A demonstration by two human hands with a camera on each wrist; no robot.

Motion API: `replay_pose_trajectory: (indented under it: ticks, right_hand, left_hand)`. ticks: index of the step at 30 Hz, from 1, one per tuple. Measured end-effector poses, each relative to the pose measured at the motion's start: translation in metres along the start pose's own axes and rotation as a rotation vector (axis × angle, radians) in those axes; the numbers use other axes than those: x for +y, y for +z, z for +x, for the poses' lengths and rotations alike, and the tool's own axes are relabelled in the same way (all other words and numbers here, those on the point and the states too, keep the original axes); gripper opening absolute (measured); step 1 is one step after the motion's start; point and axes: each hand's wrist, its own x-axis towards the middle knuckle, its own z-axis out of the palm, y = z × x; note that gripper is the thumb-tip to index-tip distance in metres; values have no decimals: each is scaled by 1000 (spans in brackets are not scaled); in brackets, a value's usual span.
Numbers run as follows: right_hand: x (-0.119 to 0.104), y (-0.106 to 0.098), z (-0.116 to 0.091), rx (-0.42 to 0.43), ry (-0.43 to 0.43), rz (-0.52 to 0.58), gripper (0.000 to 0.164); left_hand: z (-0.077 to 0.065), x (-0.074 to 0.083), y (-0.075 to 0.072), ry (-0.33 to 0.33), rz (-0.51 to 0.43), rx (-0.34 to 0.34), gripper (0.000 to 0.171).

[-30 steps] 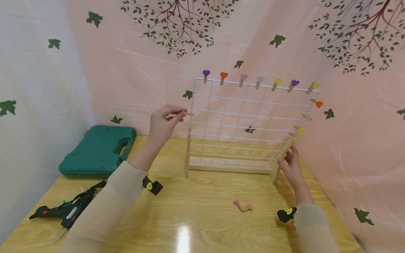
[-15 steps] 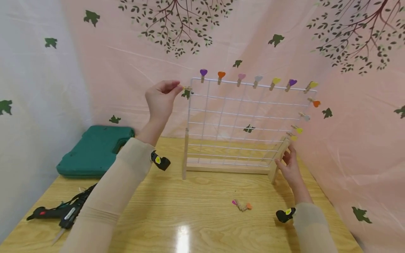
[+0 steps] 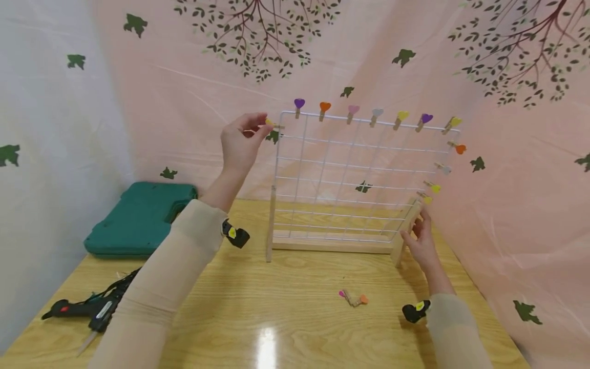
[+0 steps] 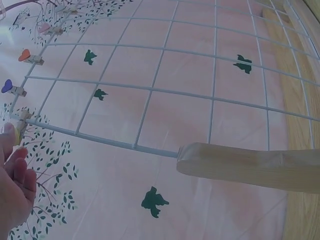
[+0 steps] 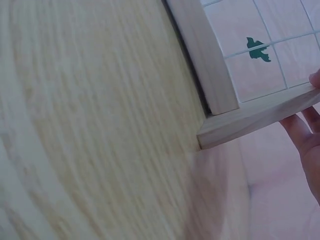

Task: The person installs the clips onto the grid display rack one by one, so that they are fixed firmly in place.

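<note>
My left hand (image 3: 241, 141) pinches a small wooden clothespin (image 3: 278, 126) with a yellow heart, placed across the left side wire of a white wire grid (image 3: 338, 118) just below its top corner. In the left wrist view the clothespin (image 4: 22, 118) lies at the grid's corner wire, with the fingertips at its outer end. The grid stands upright in a wooden stand. My right hand (image 3: 425, 246) holds the stand's right-hand upright (image 3: 405, 228), thumb on the near side. The right wrist view shows fingers (image 5: 300, 132) beneath that wooden piece (image 5: 260, 115).
Heart clothespins in several colours line the grid's top wire, starting with a purple one (image 3: 299, 104), and its right side. Two loose clothespins (image 3: 354, 301) lie on the table (image 3: 295, 333). A green case (image 3: 138, 220) and a black glue gun (image 3: 99, 312) are at left.
My left hand has moved up along the grid's left side with the clothespin, from partway down to near the top corner. The yellow heart now shows at its fingertips. My right hand stays put.
</note>
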Motion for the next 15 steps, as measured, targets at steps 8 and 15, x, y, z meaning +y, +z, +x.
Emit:
replay_pose_trajectory:
  ticks: [8,15]
  right_hand:
    - [11,-18,9,-127,88,-46,77]
    - [8,-27,13,-232,120,-34,77]
  left_hand:
    - [-44,21,-3,179,79,-15,33]
    - [-106,0,15,219,86,-278,32]
